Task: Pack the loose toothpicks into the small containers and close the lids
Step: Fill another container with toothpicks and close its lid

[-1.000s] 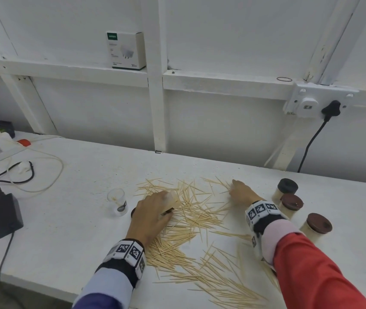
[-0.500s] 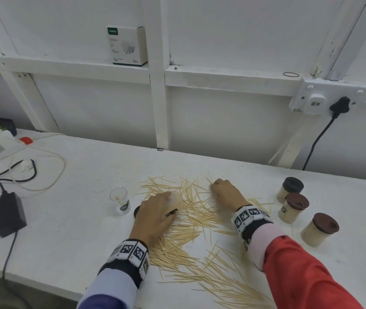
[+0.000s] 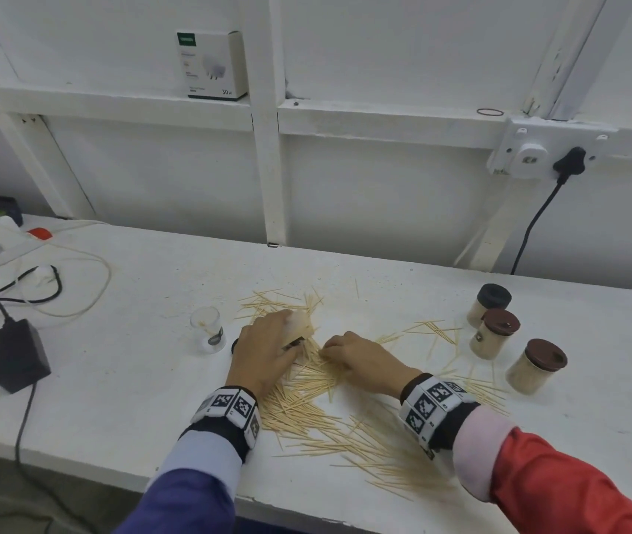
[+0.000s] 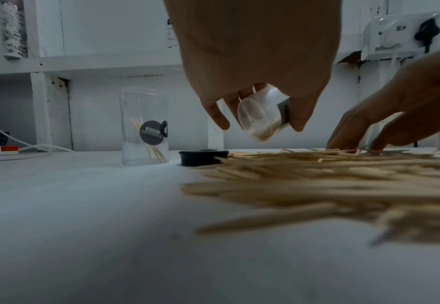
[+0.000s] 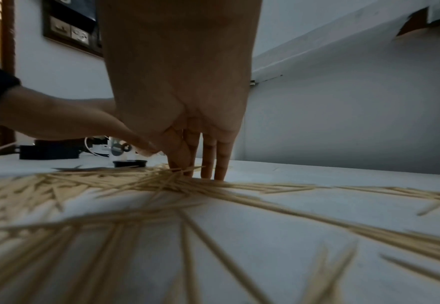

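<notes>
Pale tan toothpicks (image 3: 306, 414), white table (image 3: 145, 364), brown-lidded jars (image 3: 493, 333)

Five containers (image 3: 489, 333), perhaps; countless toothpicks (image 3: 306, 402).

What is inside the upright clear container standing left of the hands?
The upright clear container holds only a few toothpicks leaning inside; it has no lid. Its dark round label hides part of the interior behind it.

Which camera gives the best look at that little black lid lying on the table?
The left wrist view: the black lid lies in full side view beside the toothpicks. The right wrist view shows it small and distant; the head view shows only a sliver.
</notes>
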Tool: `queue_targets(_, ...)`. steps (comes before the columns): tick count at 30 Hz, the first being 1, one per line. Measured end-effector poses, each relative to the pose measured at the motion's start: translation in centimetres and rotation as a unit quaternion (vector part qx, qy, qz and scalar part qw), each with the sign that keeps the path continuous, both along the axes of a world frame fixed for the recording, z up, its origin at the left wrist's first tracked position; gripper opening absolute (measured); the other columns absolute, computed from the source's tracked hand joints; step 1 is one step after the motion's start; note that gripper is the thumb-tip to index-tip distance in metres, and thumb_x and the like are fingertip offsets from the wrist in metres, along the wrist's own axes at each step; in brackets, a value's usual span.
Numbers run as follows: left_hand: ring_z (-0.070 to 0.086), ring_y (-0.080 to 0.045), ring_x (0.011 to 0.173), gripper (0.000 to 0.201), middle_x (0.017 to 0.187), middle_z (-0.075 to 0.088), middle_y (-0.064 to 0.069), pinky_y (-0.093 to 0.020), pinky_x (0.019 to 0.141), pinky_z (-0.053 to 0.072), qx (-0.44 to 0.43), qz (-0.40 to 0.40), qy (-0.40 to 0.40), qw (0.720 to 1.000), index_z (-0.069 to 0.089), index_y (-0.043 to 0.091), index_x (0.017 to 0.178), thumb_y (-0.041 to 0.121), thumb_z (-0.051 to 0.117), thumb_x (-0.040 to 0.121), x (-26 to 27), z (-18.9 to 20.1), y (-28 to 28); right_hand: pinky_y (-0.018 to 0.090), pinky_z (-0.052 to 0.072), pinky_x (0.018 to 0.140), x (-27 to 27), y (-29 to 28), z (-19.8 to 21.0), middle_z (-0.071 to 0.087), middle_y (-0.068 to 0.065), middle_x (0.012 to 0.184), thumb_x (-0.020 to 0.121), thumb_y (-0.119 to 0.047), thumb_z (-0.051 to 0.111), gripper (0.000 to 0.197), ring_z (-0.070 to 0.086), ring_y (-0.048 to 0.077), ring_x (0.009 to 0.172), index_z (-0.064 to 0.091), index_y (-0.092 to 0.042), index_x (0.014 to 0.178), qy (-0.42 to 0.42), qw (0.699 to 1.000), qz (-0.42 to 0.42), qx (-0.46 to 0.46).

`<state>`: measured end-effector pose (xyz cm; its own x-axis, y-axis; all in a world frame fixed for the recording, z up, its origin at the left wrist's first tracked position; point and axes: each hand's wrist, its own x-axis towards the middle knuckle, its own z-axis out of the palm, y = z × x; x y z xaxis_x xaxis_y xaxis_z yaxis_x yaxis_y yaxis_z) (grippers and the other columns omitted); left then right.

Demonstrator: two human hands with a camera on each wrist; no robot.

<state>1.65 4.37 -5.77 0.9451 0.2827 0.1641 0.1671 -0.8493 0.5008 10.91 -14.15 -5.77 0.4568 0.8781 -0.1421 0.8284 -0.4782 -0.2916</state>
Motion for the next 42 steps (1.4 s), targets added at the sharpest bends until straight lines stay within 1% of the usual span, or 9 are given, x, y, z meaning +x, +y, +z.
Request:
queue_targets(3,0.046,-0.024,0.125,0.061,0.136,0.052,-0.002,-0.04,0.104,0.034,0.018,0.017,-0.019,1.0,0.041,0.018,0.142,0.038,0.063,0.09,0.0,0.1,0.2,0.042,0.044,0.096,-1.0,0.4,0.3,0.055,0.006,0.132,0.09,-0.003,0.044,0.051,0.046,0.024,0.121,0.047,-0.013,0.14,0.046,0.998,-0.027,0.014)
queue_targets(5,0.048,-0.027,0.122,0.06,0.133,0.054,-0.004,-0.042,0.101,0.037,0.03,0.03,-0.04,0.998,0.043,0.015,0.141,0.033,0.066,0.088,-0.1,0.0,0.3,0.042,0.042,0.098,-1.5,0.9,0.3,0.051,0.01,0.135,0.095,-0.02,0.048,0.053,0.044,0.026,0.126,0.035,-0.012,0.146,0.057,0.995,-0.072,0.033)
queue_targets(7,0.049,-0.028,0.121,0.06,0.132,0.055,-0.004,-0.044,0.1,0.038,0.034,0.04,-0.053,0.997,0.045,0.014,0.14,0.031,0.068,0.086,-0.2,0.0,0.4,0.042,0.038,0.102,-2.2,1.5,0.1,0.044,0.011,0.141,0.086,-0.058,0.058,0.091,0.039,0.027,0.129,0.017,-0.012,0.153,0.063,0.993,-0.097,0.005)
queue_targets(9,0.048,-0.027,0.122,0.06,0.134,0.054,-0.003,-0.043,0.1,0.037,0.038,0.049,-0.057,0.996,0.045,0.015,0.14,0.03,0.068,0.087,-0.1,0.0,0.5,0.047,0.03,0.109,-3.5,2.3,0.1,0.032,0.011,0.149,0.065,-0.079,0.064,0.127,0.03,0.028,0.134,-0.001,-0.017,0.155,0.054,0.992,-0.098,-0.055)
queue_targets(14,0.046,-0.024,0.122,0.058,0.135,0.052,-0.001,-0.04,0.1,0.034,0.04,0.066,-0.052,0.996,0.043,0.018,0.14,0.033,0.064,0.088,-0.1,-0.1,0.5,0.063,0.0,0.114,-5.9,4.0,0.0,-0.014,0.019,0.159,0.057,-0.077,0.073,0.145,-0.011,0.037,0.147,-0.027,-0.024,0.149,0.062,0.984,-0.089,-0.145)
queue_targets(19,0.047,-0.026,0.122,0.057,0.134,0.054,-0.002,-0.04,0.099,0.035,0.047,0.071,-0.052,0.995,0.044,0.017,0.14,0.033,0.064,0.089,-0.1,0.1,0.4,0.064,-0.002,0.114,-6.1,4.1,0.3,-0.014,0.017,0.16,0.062,-0.073,0.072,0.14,-0.012,0.035,0.147,-0.022,-0.021,0.151,0.071,0.981,-0.108,-0.145)
queue_targets(26,0.049,-0.028,0.12,0.058,0.133,0.055,-0.004,-0.042,0.097,0.036,0.043,0.073,-0.052,0.995,0.046,0.015,0.139,0.032,0.066,0.088,-0.3,0.3,0.2,0.063,0.013,0.112,-5.5,4.4,0.2,0.022,0.013,0.154,0.067,-0.075,0.064,0.126,0.019,0.031,0.141,-0.002,-0.012,0.154,0.023,0.986,-0.139,-0.087)
queue_targets(33,0.047,-0.025,0.122,0.058,0.136,0.053,-0.002,-0.04,0.1,0.035,0.042,0.075,-0.045,0.995,0.044,0.017,0.14,0.033,0.065,0.089,-0.2,0.4,0.2,0.067,0.002,0.113,-6.9,4.4,0.2,-0.001,0.016,0.161,0.064,-0.08,0.06,0.132,-0.003,0.033,0.148,-0.01,-0.014,0.153,0.034,0.984,-0.134,-0.109)
queue_targets(42,0.046,-0.026,0.123,0.061,0.136,0.052,-0.003,-0.039,0.1,0.034,0.039,0.081,-0.039,0.995,0.043,0.016,0.141,0.033,0.066,0.088,-0.2,0.5,0.2,0.047,0.031,0.103,-5.6,4.8,0.4,0.037,0.011,0.137,0.078,-0.06,0.06,0.091,0.033,0.028,0.127,0.027,-0.004,0.142,-0.01,0.988,-0.153,-0.034)
